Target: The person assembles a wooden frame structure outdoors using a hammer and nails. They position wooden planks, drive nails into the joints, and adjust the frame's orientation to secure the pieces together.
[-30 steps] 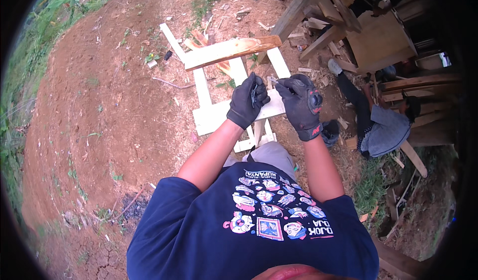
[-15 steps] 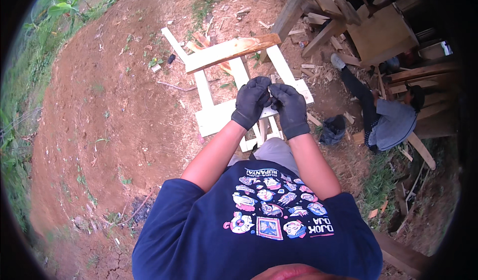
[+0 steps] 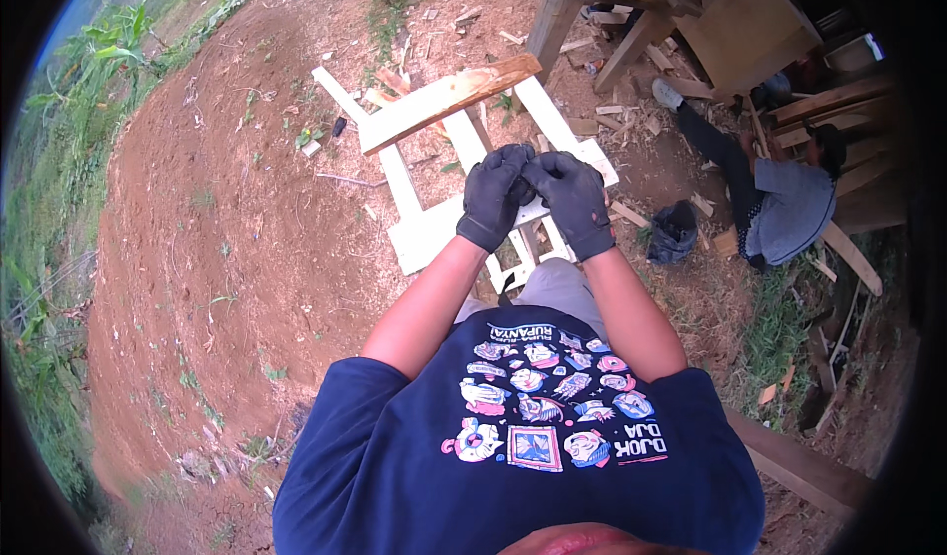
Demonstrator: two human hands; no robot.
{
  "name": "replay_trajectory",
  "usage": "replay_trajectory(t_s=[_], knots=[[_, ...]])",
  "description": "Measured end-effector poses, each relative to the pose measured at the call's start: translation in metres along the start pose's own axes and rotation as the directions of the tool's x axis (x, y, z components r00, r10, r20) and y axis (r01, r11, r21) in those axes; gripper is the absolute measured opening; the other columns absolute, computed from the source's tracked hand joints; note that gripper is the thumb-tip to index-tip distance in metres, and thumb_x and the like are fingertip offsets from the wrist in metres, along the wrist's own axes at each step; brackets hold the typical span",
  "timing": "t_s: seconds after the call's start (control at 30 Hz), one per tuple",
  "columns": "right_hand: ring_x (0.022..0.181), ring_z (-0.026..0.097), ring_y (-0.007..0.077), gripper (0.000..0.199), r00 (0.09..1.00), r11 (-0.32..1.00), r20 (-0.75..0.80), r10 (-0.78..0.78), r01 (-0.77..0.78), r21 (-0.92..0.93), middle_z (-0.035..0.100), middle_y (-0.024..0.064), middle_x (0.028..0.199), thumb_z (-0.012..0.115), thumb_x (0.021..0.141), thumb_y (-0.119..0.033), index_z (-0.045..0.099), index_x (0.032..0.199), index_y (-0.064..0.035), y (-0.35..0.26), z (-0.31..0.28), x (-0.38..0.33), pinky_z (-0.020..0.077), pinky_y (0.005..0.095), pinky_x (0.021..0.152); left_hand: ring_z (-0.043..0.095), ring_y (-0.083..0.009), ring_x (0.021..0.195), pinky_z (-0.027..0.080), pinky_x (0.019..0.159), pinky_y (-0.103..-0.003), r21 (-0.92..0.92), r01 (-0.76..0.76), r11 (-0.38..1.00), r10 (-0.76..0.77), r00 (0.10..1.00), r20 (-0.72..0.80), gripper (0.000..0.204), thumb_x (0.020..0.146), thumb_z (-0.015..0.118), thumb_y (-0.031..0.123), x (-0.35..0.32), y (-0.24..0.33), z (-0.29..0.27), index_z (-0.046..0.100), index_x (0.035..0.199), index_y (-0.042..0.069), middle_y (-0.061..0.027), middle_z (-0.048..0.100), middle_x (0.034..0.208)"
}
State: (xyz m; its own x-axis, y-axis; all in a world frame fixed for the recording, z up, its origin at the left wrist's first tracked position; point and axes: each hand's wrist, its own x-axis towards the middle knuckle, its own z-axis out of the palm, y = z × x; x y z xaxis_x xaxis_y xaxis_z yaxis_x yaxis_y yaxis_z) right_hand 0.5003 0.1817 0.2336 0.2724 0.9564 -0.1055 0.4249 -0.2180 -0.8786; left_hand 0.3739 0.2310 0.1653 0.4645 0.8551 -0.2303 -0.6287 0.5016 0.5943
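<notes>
Red dirt surrounds white frame [image 3: 434, 229]; gloved left hand [image 3: 493, 195], right hand [image 3: 572, 200] touching, grip unclear.

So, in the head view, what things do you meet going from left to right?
Green plants → bare red soil → white wooden frame → left hand → right hand → dark bag → seated person in grey top.

I see no packages, labels, signs or screens around me (just bare dirt, wood scraps and grass).
</notes>
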Motion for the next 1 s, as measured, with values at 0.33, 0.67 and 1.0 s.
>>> replay_trajectory(t_s=[0.33,0.67,1.0], knots=[[0.074,0.069,0.0124,0.027,0.791,0.940,-0.507,0.341,-0.286,0.187,0.076,0.0034,0.090,0.077,0.097,-0.027,0.078,0.115,-0.0066,0.196,-0.151,-0.125,0.0543,0.0291,0.067,0.062,-0.0163,0.092,0.055,0.089,-0.036,0.064,0.086,0.994,-0.092,0.991,0.101,0.038,0.100,0.071,0.031,0.014,0.007,-0.040,0.067,0.130,0.007,-0.0010,0.062,0.100],[0.062,0.062,0.0195,0.018,0.213,0.058,0.009,0.977,-0.309,0.949,0.065,0.0046,0.073,0.075,0.098,-0.026,0.066,0.089,-0.0148,0.560,-0.073,-0.362,0.0483,0.0367,0.052,0.042,-0.0099,0.067,0.041,0.067,-0.028,0.192,0.149,0.970,-0.147,0.989,-0.027,0.023,0.106,0.065,0.030,0.019,0.005,-0.009,0.064,0.118,0.011,0.0042,0.044,0.079],[0.113,0.073,0.0382,0.048,0.287,0.217,-0.316,0.904,-0.946,-0.239,0.077,0.0200,0.118,0.076,0.089,-0.047,0.078,0.116,-0.0077,0.730,-0.024,-0.306,0.0570,0.0517,0.097,0.033,-0.0085,0.060,0.031,0.056,-0.029,-0.011,0.117,0.993,-0.109,0.954,0.278,0.017,0.114,0.051,0.029,0.009,0.011,-0.025,0.055,0.107,0.015,0.0066,0.032,0.072]])
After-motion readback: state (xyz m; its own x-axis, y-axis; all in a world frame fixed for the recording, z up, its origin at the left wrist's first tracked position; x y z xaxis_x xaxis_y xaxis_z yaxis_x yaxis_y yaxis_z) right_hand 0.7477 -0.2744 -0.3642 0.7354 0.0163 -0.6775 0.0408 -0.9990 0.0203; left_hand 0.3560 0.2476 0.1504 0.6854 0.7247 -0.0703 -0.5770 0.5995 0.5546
